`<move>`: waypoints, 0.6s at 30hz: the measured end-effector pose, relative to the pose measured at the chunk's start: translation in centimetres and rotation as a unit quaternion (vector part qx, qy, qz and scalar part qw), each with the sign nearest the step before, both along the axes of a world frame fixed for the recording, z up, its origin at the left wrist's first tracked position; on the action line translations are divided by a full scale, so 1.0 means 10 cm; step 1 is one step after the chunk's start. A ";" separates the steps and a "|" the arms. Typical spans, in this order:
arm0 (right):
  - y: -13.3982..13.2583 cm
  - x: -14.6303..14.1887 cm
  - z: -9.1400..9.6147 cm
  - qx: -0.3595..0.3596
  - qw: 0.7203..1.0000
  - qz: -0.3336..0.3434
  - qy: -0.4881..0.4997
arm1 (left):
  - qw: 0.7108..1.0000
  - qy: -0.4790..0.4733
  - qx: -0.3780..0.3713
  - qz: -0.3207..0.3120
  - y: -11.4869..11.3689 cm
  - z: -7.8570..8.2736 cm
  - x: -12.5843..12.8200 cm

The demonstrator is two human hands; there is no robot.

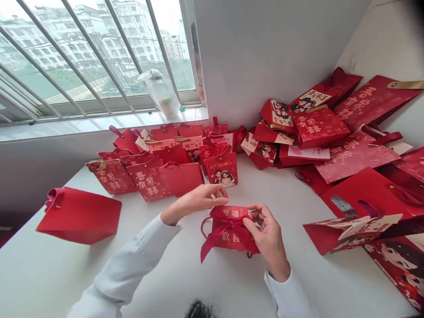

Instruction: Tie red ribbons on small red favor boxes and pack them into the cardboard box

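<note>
Here the bow-tied red box (229,234) faces nearward, long axis unclear, right grip (266,232) holding it, left grip (206,197) loose.

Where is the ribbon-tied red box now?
In the head view, the ribbon-tied red box is on the white table, below and slightly right of centre, with the left hand by its far edge and the right hand at its right side.

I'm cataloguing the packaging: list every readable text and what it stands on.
"歡喜": ribbon-tied box; the upside-down print above looks the same.
"吾家有囍": two front bags at left; two large bags and one box at right.
"我们结婚啦!", apparently: couple-picture bag.
Too small or blurred: the pale label at right and the remaining print.
</note>
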State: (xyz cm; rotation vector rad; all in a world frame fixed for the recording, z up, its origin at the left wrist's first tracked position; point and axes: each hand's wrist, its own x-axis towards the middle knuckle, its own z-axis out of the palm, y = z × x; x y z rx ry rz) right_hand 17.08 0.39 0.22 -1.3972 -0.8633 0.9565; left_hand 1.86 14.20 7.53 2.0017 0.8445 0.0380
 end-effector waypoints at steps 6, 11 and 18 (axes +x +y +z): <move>-0.02 0.07 -0.04 -0.001 0.998 0.037 0.052 | 0.987 0.015 0.158 -0.030 -0.33 0.09 0.04; -0.01 0.11 -0.07 -0.001 0.994 0.040 0.101 | 0.979 0.085 0.185 -0.035 -0.48 0.04 0.11; 0.01 0.15 -0.12 0.009 0.991 0.054 0.121 | 0.990 0.088 0.106 -0.041 -0.44 0.12 0.09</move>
